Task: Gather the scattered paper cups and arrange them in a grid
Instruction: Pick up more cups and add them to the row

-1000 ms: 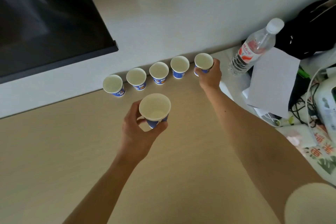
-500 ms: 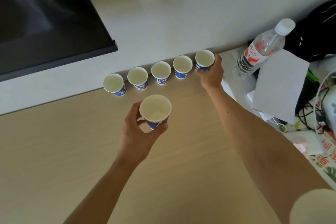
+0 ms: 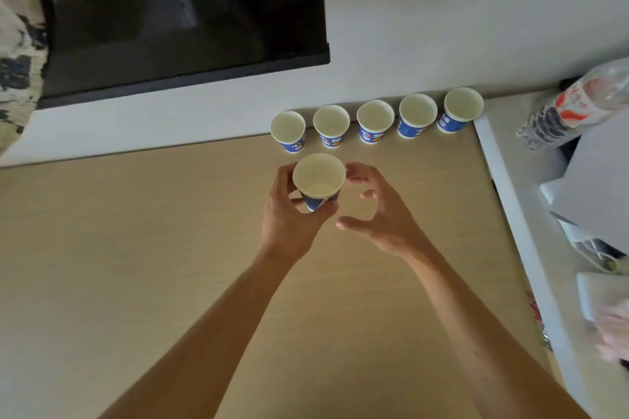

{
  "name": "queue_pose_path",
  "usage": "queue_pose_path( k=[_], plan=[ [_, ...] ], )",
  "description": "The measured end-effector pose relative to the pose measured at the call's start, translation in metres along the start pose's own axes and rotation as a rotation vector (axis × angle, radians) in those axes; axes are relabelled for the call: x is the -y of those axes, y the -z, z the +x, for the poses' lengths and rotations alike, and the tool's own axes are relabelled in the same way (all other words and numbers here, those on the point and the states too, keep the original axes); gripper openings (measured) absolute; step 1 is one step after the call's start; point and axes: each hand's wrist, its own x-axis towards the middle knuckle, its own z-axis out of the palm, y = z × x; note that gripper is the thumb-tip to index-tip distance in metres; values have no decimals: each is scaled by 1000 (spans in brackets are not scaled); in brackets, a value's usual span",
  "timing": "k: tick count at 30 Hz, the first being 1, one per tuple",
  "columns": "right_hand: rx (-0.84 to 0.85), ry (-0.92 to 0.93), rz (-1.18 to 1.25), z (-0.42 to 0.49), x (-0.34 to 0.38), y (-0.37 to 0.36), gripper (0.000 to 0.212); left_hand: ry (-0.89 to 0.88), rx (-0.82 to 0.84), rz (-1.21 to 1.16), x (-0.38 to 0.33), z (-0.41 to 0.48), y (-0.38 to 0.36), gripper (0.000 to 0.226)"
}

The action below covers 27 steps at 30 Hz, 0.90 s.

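The main risk, as I judge it, is to the row of five cups (image 3: 375,121) that stands by the wall. The held cup (image 3: 319,180) is close in front of the left end of that row, and both hands work just before it. If a hand goes too far forward when it sets the cup down, a knuckle or the cup itself can push one of the light, empty cups and knock it over or spoil the line. A second risk is the squeeze: the paper wall looks thin, so a hard grip can bend it. Also, if the new cup is not placed straight in front of a cup of the row, the grid begins skewed.

The left hand (image 3: 289,218) holds the cup by its lower blue part, with thumb and fingers curled round it, and the white mouth looks up above them. Whether its bottom touches the table (image 3: 153,248) I cannot tell, because the hand hides it. The right hand (image 3: 383,218) is spread wide and holds nothing. It is just beside the cup, on the side toward the right end of the row. One fingertip is at the rim, but I cannot say if it touches.
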Motion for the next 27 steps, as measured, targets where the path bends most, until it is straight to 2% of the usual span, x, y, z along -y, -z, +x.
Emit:
queue_pose_path(
  k=[3, 7, 13, 17, 27],
  plan=[
    [33, 63, 9, 9, 10, -30, 82, 14, -19, 14, 1, -1, 8, 61],
    [-39, 107, 58, 20, 11, -53, 64, 27, -46, 29, 5, -3, 19, 63],
    [-220, 43, 8, 46, -11, -83, 54, 134, -75, 141, 23, -10, 37, 88],
    [-295, -29, -78, 65, -28, -101, 51, 187, -107, 150, 38, -20, 49, 86],
    [-349, -93, -178, 93, -45, -125, 47, 203, -168, 128, 46, -34, 74, 76]
  ],
)
